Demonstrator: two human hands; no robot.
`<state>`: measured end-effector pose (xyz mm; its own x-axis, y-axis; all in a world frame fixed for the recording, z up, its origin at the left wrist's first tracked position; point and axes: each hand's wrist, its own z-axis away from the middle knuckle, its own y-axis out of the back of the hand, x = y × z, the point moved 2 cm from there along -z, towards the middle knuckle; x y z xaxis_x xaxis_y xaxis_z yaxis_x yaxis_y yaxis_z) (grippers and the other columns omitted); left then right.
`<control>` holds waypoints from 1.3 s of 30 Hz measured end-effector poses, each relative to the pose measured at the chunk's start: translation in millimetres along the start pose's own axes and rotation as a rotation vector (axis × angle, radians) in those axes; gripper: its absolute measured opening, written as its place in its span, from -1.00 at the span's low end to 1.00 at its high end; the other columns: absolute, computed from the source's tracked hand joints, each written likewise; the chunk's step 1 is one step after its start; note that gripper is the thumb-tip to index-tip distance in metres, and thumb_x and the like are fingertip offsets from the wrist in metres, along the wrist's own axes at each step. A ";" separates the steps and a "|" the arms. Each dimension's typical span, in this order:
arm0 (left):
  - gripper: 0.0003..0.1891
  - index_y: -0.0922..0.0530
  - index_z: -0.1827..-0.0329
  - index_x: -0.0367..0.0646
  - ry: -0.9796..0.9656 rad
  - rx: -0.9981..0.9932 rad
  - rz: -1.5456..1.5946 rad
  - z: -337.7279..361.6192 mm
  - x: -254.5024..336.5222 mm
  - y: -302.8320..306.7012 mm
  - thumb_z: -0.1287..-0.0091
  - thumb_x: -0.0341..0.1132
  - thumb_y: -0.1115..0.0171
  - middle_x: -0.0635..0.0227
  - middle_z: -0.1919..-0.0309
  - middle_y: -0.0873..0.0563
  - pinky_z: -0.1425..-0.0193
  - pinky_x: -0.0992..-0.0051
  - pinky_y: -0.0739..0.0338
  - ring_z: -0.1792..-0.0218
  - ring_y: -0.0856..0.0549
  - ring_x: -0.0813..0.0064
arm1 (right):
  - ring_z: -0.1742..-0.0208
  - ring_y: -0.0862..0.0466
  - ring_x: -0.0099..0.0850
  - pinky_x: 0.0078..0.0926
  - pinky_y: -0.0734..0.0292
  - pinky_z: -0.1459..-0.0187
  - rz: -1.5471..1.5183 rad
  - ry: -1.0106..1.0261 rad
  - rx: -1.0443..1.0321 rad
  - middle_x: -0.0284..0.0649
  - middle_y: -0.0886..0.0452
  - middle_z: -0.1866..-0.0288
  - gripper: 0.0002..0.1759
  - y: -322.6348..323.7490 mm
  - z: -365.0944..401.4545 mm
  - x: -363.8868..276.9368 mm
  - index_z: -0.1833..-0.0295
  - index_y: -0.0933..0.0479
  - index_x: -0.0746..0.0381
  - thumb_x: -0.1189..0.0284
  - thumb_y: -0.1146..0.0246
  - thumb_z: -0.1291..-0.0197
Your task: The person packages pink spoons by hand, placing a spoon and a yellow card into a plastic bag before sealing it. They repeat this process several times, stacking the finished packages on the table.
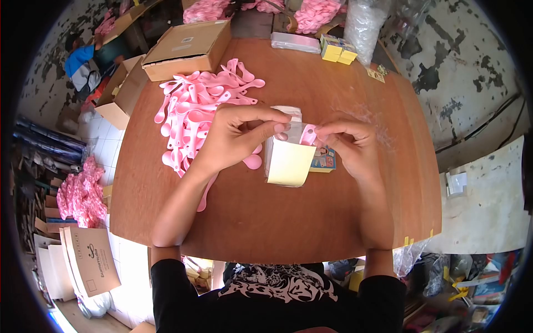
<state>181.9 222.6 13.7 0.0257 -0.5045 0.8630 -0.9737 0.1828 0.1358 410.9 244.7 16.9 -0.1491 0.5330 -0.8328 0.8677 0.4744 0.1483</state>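
Note:
Between my hands is a clear plastic bag (293, 133) with a pale yellow card (290, 163) at its lower part. My left hand (244, 133) pinches the bag's upper left edge between thumb and fingers. My right hand (350, 139) is closed on a pink piece (308, 134), seemingly a spoon handle, at the bag's upper right; the rest of it is hidden. Behind the card lies a stack of clear bags (286, 111). Partly covered beside it is a blue and yellow printed card stack (323, 160). Left of my hands spreads a heap of pink spoons (191, 114).
A closed cardboard box (189, 47) stands at the table's back left. Along the back edge are a flat clear pack (295, 42), yellow card stacks (337, 50) and a tall plastic roll (366, 28). A person in blue (82, 66) is far left, near an open carton (123, 91).

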 end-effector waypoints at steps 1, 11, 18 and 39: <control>-0.84 -0.73 0.09 -0.31 -0.022 -0.019 0.015 -0.1 0.2 0.6 -0.31 -0.58 -0.28 0.27 0.27 -0.79 0.21 0.63 -0.61 0.28 -0.72 0.65 | 0.26 -0.68 -0.52 -0.58 -0.58 0.21 0.000 0.000 0.001 -0.21 -0.69 0.24 -0.83 0.5 0.3 -1.0 0.10 -0.70 0.39 0.72 -0.25 -0.25; -0.74 -0.73 0.14 -0.33 -0.098 -0.058 -0.019 0.8 0.6 3.7 -0.22 -0.72 -0.15 0.23 0.26 -0.79 0.21 0.59 -0.62 0.28 -0.73 0.60 | 0.05 -0.68 -0.46 -0.52 -0.56 0.01 0.044 -0.018 -0.038 -0.15 -0.70 0.09 -0.73 -0.5 1.9 -7.7 0.09 -0.66 0.41 0.82 -0.10 -0.21; -0.74 -0.73 0.13 -0.32 -0.060 -0.079 0.006 2.6 -2.8 4.6 -0.21 -0.71 -0.15 0.25 0.25 -0.78 0.25 0.62 -0.57 0.27 -0.71 0.63 | 0.00 -0.68 -0.46 -0.54 -0.57 -0.03 0.066 -0.058 -0.058 -0.13 -0.69 0.04 -0.73 0.5 5.0 -8.9 0.08 -0.65 0.44 0.82 -0.10 -0.20; -0.49 -0.55 -0.14 -0.30 0.058 -0.061 0.020 3.5 16.5 -1.9 -0.08 -0.60 -0.49 0.21 -0.03 -0.71 0.13 0.58 -0.68 0.06 -0.73 0.56 | 0.04 -0.72 -0.46 -0.58 -0.73 0.19 0.101 0.007 0.139 -0.23 -0.56 0.00 -0.58 -20.9 9.2 -3.6 -0.01 -0.52 0.32 0.69 -0.47 -0.02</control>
<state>183.4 211.0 25.9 0.0214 -0.4509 0.8923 -0.9587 0.2441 0.1463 397.7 226.4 11.9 -0.0606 0.5785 -0.8134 0.9358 0.3165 0.1554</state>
